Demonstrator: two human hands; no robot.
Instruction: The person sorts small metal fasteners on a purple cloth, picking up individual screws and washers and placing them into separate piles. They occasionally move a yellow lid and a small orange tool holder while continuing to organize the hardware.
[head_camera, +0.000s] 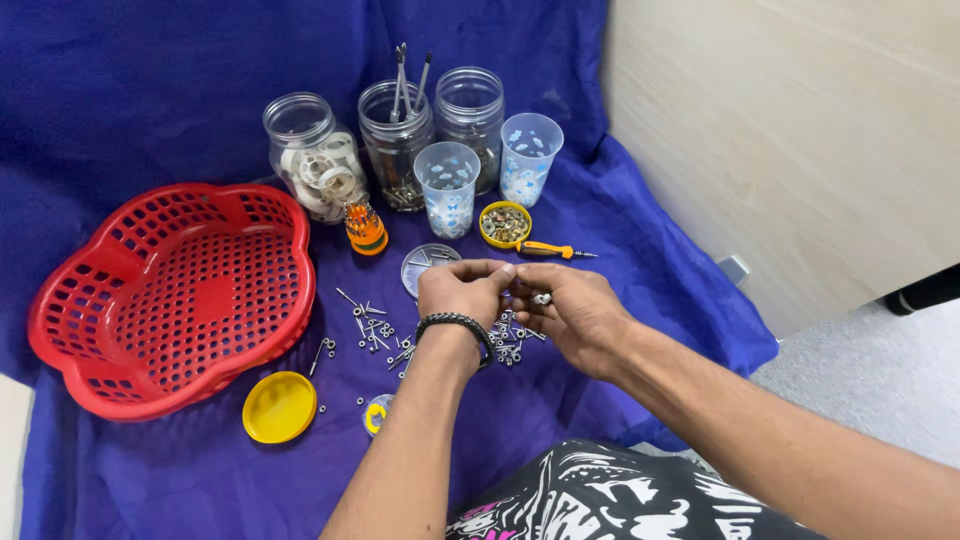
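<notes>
My left hand (462, 290), with a dark braided band at the wrist, and my right hand (572, 310) meet over a blue cloth (150, 90). Their fingertips pinch a small silver metal piece (540, 298) between them, a bolt or nut; which exactly I cannot tell. Right below the hands lies a scatter of small screws and nuts (375, 328). A round clear lid (425, 266) with a few screws sits just beyond my left hand.
A red plastic basket (175, 295) stands at the left. Three clear jars (315, 155) and two patterned cups (447, 185) line the back. A yellow lid (279, 406), an orange bit holder (365, 228), a yellow dish of screws (505, 224) and a small screwdriver (555, 251) lie around.
</notes>
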